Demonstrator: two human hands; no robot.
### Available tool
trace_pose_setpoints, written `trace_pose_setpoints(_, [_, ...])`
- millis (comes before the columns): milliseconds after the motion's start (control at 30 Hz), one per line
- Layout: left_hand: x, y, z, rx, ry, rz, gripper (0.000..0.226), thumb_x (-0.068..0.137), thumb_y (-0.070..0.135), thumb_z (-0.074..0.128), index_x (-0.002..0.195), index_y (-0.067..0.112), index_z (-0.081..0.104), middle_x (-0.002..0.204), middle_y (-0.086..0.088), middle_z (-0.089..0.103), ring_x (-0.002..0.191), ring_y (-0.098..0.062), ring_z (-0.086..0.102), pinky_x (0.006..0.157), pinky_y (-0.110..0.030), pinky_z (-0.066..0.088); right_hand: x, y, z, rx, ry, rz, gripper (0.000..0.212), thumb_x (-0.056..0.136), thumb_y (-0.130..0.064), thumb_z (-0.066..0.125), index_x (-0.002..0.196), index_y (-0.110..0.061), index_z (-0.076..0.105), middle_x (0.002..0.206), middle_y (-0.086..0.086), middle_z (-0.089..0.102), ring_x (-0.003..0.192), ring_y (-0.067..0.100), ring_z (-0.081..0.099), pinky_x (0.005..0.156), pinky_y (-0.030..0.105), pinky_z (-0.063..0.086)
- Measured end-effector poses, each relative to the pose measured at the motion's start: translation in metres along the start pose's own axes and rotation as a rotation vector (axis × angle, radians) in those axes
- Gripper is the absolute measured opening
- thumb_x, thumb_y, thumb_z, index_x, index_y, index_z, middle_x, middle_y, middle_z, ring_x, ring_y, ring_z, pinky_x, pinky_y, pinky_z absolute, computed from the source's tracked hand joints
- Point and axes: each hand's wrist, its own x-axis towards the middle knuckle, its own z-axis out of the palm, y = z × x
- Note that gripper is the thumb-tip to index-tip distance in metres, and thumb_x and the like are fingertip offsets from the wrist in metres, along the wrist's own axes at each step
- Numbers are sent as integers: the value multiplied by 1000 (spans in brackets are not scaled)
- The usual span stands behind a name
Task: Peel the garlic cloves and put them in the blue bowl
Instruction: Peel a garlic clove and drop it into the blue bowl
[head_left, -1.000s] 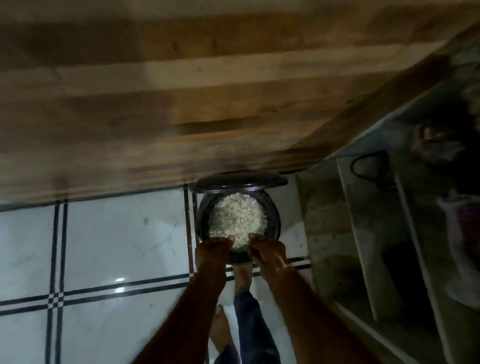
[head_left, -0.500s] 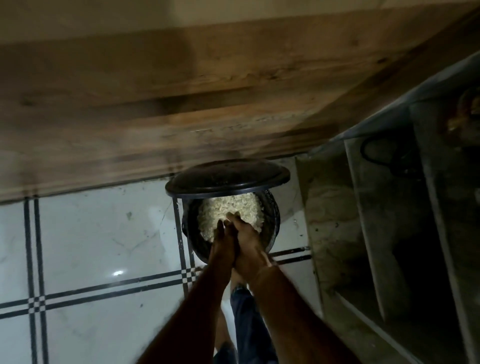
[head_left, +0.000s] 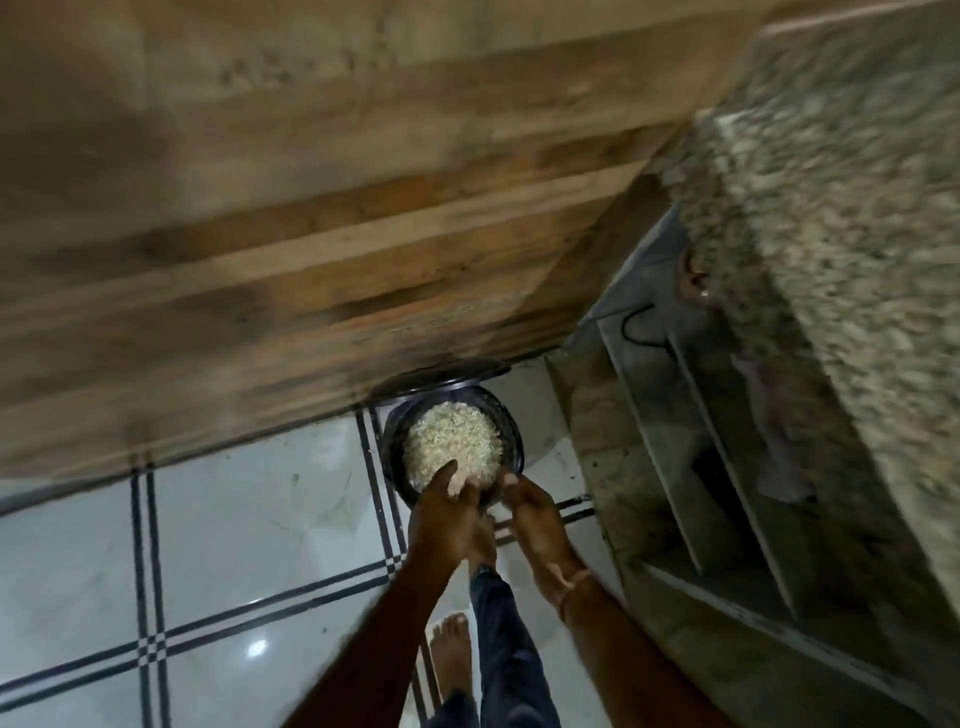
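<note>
head view: looks straight down on a dark round bin (head_left: 511, 431) standing on the tiled floor (head_left: 249, 519), with both hands over its near rim.
garlic: a pale heap (head_left: 452, 441) fills the bin almost to the rim; it is too blurred to tell loose skins from peeled cloves, and no single clove can be picked out.
blue bowl: not in view; the bin reads dark, not blue.
lid (head_left: 441, 376): dark and round, tipped up at the far side of the bin, against the wooden panel (head_left: 311, 260).
left hand (head_left: 447, 512): at the near-left rim of the bin, fingers reaching onto the near edge of the heap, with a pale patch at the fingertips; i cannot tell whether it pinches that or only touches it.
right hand (head_left: 532, 506): just beside the left hand, at the near-right rim, palm turned up, fingers loosely curled, nothing seen in it.
handling: skins are likely feather-light, dry and clingy, apt to drift or stick to fingers; peeled cloves are likely small, firm and a little slick, best pinched end to end or scooped in a cupped palm.
surroundings: a stone counter (head_left: 857, 234) with shelves rises right of the bin; a bare foot (head_left: 454, 654) stands on the near side of the bin.
</note>
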Motion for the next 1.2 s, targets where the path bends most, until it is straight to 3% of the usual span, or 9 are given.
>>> trace_pose_setpoints(133, [-101,13,-7,205,4,300,48,104,35,58,150,24,52,152,-7,54,137,-27,53,108,-32,42,-127,-42,-43,-120,137,-217,28,109,-30,48,128,-19,65,122,-5,64,109,8,59,86,5,44])
trace_pose_setpoints(233, [-161,19,8,290,-33,495,42,101,28,65,141,17,61,142,-6,61,130,-25,57,107,-33,46,-198,-36,-82,-220,281,-340,30,111,-21,48,134,-13,65,121,-12,57,108,-2,51,85,-4,33])
trace_pose_setpoints(367, [-230,30,55,443,-141,742,37,98,29,68,134,23,66,135,-2,65,126,-22,59,103,-30,46,-279,-10,-139,-238,502,-416,31,110,-30,48,129,-16,68,120,-13,59,104,-14,45,87,-5,31])
trace_pose_setpoints(500, [-297,39,119,488,-245,931,35,98,31,68,133,28,65,133,6,63,125,-14,56,98,-21,38,-342,29,-196,-226,704,-444,31,106,-43,43,120,-31,69,114,-17,64,101,-5,57,87,9,44])
trace_pose_setpoints(567, [-320,38,154,487,-314,981,35,98,31,68,133,30,65,133,6,63,125,-15,56,100,-27,44,-366,50,-225,-201,785,-455,25,109,-41,46,119,-35,68,117,-17,67,105,-2,61,89,16,49])
trace_pose_setpoints(667, [-360,35,220,542,-394,1059,36,99,30,67,134,28,64,137,5,63,125,-16,58,103,-37,50,-403,95,-280,-156,917,-406,25,111,-35,51,130,-34,67,128,-19,65,117,-4,57,99,5,39])
trace_pose_setpoints(767, [-395,24,278,566,-474,1094,37,98,21,67,135,26,64,138,5,62,125,-13,57,105,-32,48,-432,137,-327,-157,1013,-359,29,109,-35,51,133,-30,67,131,-15,66,121,2,60,103,12,43])
trace_pose_setpoints(1033, [-449,-11,402,679,-558,1116,36,93,23,75,128,22,68,122,8,63,108,-12,64,91,-29,53,-489,222,-418,-134,1065,-281,35,105,-36,53,135,-24,68,133,-7,67,116,15,67,92,34,57])
trace_pose_setpoints(1200, [-444,-14,433,853,-497,1245,29,91,25,76,119,23,67,108,8,60,101,-12,59,81,-30,50,-488,244,-447,-171,1109,-179,41,100,-18,63,141,-22,61,134,0,62,122,21,59,94,34,51])
